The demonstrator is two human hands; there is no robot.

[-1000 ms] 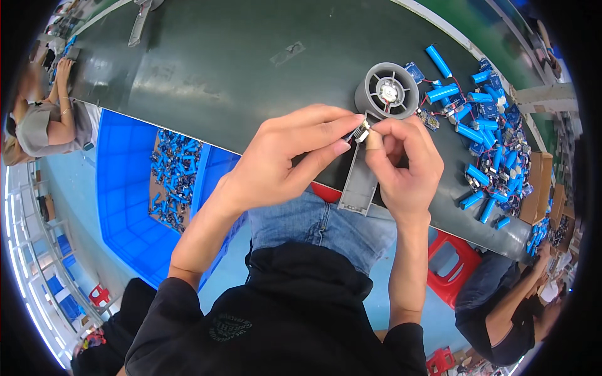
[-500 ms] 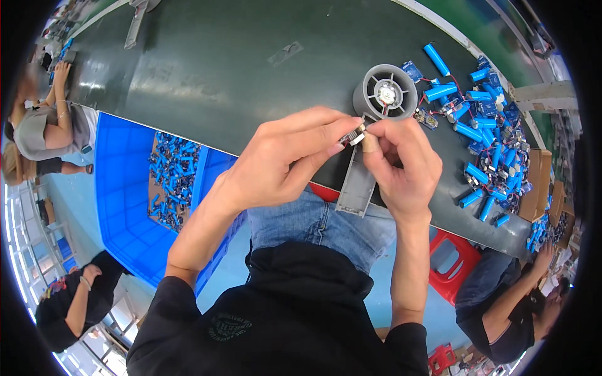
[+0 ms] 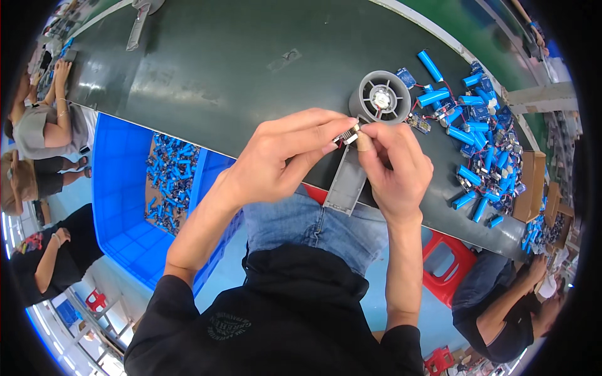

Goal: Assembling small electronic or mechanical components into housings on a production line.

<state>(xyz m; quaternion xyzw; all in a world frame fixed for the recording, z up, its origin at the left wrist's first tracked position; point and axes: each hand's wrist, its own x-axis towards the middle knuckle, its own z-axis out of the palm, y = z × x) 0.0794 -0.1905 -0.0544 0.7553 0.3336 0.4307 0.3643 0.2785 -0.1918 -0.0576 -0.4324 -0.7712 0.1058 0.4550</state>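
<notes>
My left hand point(image 3: 276, 160) pinches a small circuit board point(image 3: 347, 135) with pale metal parts along its edge, between thumb and fingertips. Closed at the board's other end is my right hand point(image 3: 401, 169), with a tan wrap on one digit; its fingertips hide what they grip. Just beyond them a grey fan housing point(image 3: 355, 103) faces upward, round, with spokes and a bright hub. Its open, trough-shaped grey handle point(image 3: 346, 182) runs back under my hands and past the bench edge, over my lap.
Right of the housing lies a heap of blue cylindrical batteries point(image 3: 464, 136) wired to circuit boards. A cardboard box point(image 3: 530, 185) stands beyond. At left, a blue bin point(image 3: 119, 194) holds more batteries. Another grey handle point(image 3: 138, 28) lies far left on the dark green bench point(image 3: 207, 75). Co-workers sit on both sides.
The view has shifted slightly. My left fingers still hold the circuit board, and my right fingertips stay at its end. A person standing at lower left has changed posture.
</notes>
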